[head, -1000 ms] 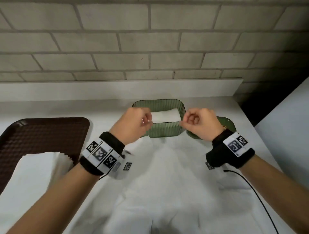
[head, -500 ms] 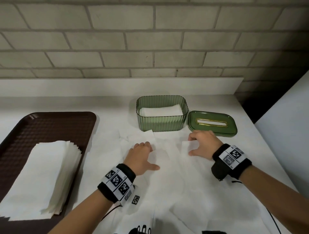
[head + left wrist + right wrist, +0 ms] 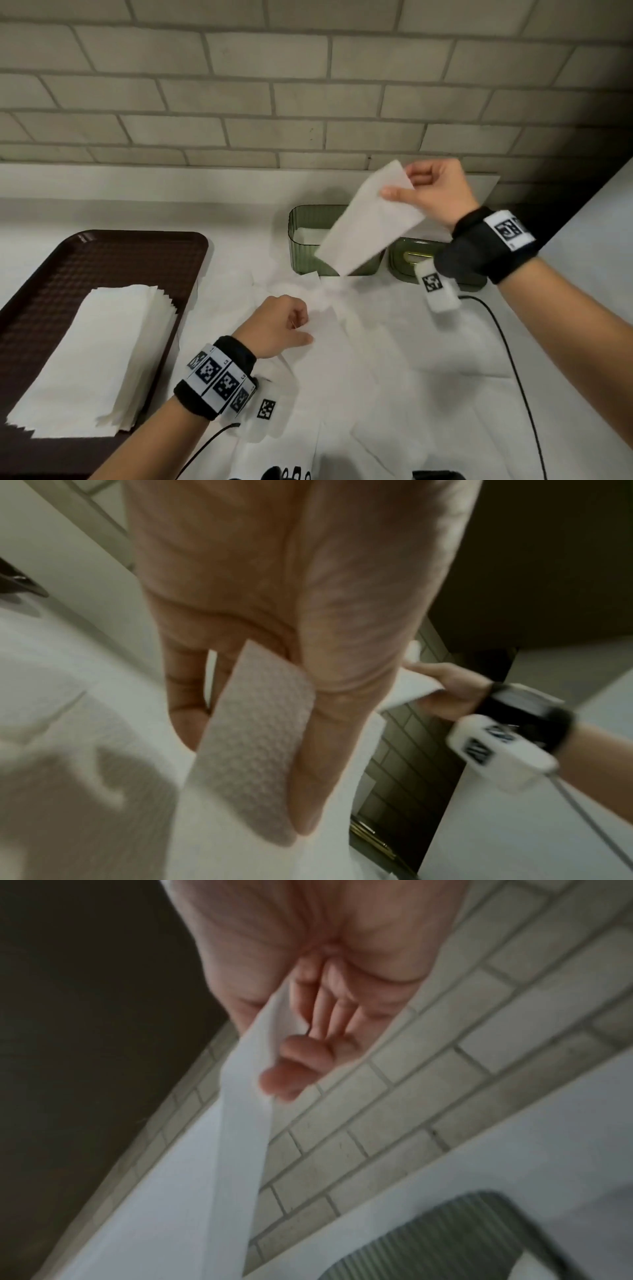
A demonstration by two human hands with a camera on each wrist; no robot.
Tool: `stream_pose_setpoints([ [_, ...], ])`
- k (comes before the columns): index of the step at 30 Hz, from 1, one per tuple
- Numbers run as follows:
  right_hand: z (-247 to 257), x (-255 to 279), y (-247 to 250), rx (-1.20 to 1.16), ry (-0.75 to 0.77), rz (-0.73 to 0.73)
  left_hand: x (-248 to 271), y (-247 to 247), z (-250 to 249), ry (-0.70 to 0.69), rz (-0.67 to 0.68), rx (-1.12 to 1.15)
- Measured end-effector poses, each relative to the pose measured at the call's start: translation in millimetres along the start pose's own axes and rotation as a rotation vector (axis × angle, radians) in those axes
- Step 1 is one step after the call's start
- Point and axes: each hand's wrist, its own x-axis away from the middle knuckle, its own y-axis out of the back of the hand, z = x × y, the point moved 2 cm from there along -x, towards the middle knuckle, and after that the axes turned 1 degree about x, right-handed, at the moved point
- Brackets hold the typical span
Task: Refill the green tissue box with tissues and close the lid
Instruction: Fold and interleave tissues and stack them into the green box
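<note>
Tray (image 3: 51,291): brown, set at the far left; a stack of tissues (image 3: 92,359) is carried on it.
Left hand (image 3: 277,325): held low over the loose tissues (image 3: 342,359) spread on the table; the end of one sheet (image 3: 253,739) is pinched between thumb and fingers.
Green tissue box (image 3: 305,240): placed near the wall, uncovered, with tissues seen inside.
Right hand (image 3: 435,192): raised above the box; a tissue (image 3: 370,219) is pinched by its upper edge and hangs slanted.
Lid (image 3: 407,257): laid just right of the box, partly hidden by the right wrist.
</note>
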Motion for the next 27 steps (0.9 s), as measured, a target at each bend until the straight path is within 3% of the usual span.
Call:
stream_pose_setpoints([
  [3,-18.6,-29.8,-28.7,-0.035,-0.106,-0.123,11.9,4.9,-8.0,-0.041,-0.026,0.007],
  [9,-55.4,-51.4,-73.5,0.131,-0.272,-0.136,36.5,21.8,-13.5,-0.105,-0.037,-0.002],
  [12,-65.7,-53.7,-77.5,0.261,-0.280,-0.107,44.7,30.3,-9.9,-0.168,-0.010,-0.036],
  [19,-79.3,-53.9,-74.1,0.446,-0.254,-0.032,51.1,38.0,3.3,-0.130,-0.104,-0.175],
  [27,-91.1,-57.9,-89.6,0.597,-0.245,0.080,51.6,38.5,2.2,-0.131,-0.086,-0.185],
])
